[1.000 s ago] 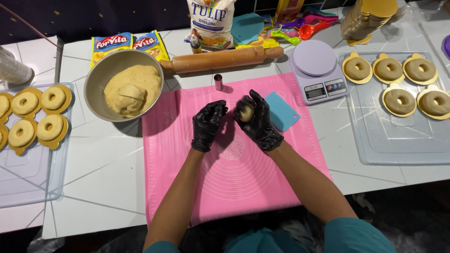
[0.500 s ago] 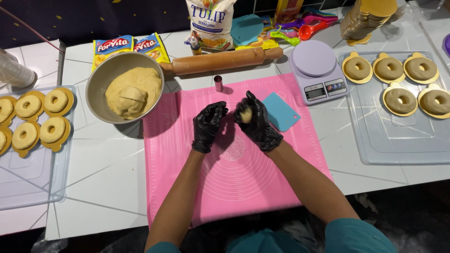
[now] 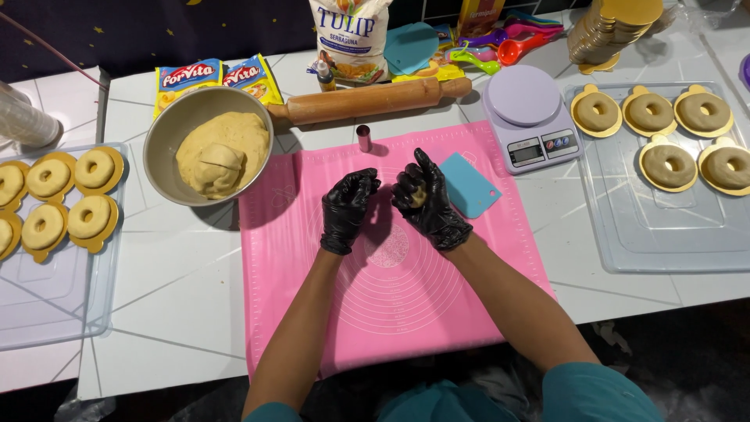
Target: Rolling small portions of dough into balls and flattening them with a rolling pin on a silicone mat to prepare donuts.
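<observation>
We see a small dough piece above the pink mat, a roundish lump with no clear long axis. Our right hand curls its black-gloved fingers around it, thumb raised. Our left hand hovers just beside, loosely curled and empty, both forearms angling inward.

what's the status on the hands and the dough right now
Right hand closed around a small dough piece. Left hand empty, loosely curled beside it. Both over the pink mat, nothing in the way.
</observation>
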